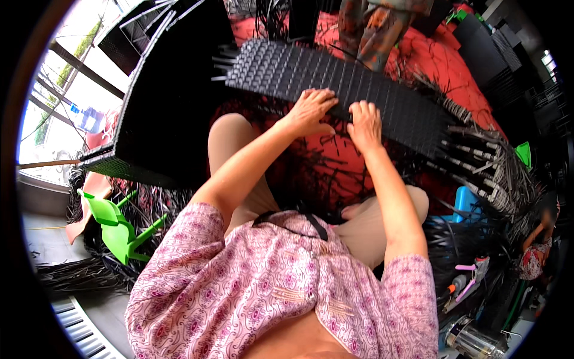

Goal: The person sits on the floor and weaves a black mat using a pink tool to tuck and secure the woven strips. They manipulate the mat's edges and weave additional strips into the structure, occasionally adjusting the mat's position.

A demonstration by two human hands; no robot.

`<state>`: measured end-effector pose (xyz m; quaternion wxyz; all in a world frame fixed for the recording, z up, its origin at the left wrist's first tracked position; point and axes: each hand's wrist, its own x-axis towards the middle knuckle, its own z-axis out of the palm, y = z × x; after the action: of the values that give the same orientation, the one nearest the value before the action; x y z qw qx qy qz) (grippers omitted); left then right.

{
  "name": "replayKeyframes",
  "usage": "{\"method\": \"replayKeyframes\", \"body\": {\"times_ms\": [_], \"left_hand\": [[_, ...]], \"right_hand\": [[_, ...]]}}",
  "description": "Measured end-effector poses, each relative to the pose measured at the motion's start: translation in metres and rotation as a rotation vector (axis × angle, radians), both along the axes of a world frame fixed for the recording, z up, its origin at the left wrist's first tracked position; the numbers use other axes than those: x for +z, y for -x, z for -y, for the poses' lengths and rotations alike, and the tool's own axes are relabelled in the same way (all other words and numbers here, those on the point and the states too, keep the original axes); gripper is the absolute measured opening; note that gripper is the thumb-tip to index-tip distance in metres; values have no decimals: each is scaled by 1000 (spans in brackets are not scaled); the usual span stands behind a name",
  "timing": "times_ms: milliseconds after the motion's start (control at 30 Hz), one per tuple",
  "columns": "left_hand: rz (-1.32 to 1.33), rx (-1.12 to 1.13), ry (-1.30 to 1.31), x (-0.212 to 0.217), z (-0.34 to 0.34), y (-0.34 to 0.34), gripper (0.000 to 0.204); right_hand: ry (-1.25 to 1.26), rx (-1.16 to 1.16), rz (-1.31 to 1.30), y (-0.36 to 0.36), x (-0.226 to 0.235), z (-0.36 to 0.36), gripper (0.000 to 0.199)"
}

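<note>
A long black woven panel lies across my lap, with loose black strips sticking out at its right end and left end. My left hand rests on the panel's near edge, fingers curled over the weave. My right hand presses on the same edge just to the right, fingers closed on the woven strips. Under the panel lies a red cloth strewn with black strips.
A large black woven frame piece stands at my left. A green plastic stool lies tipped at lower left. Another person's patterned legs stand beyond the panel. Tools with pink handles and a blue object lie at right.
</note>
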<state>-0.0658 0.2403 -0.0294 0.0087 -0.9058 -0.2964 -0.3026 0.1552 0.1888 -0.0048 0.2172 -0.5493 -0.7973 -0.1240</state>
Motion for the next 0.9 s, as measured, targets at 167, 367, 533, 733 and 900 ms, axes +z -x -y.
{"method": "replayKeyframes", "body": {"times_ms": [167, 367, 533, 733, 900], "left_hand": [[-44, 89, 110, 16, -10, -19, 66], [44, 62, -21, 4, -33, -24, 43], [106, 88, -57, 3, -34, -31, 34], [99, 91, -44, 3, -36, -30, 36], [58, 99, 4, 18, -33, -65, 51]], "right_hand": [[41, 40, -74, -11, 0, -20, 38], [-93, 62, -171, -16, -10, -45, 35], [-140, 21, -168, -23, -20, -36, 45], [-82, -147, -99, -86, 1, 4, 55], [-55, -80, -73, -118, 2, 0, 46]]}}
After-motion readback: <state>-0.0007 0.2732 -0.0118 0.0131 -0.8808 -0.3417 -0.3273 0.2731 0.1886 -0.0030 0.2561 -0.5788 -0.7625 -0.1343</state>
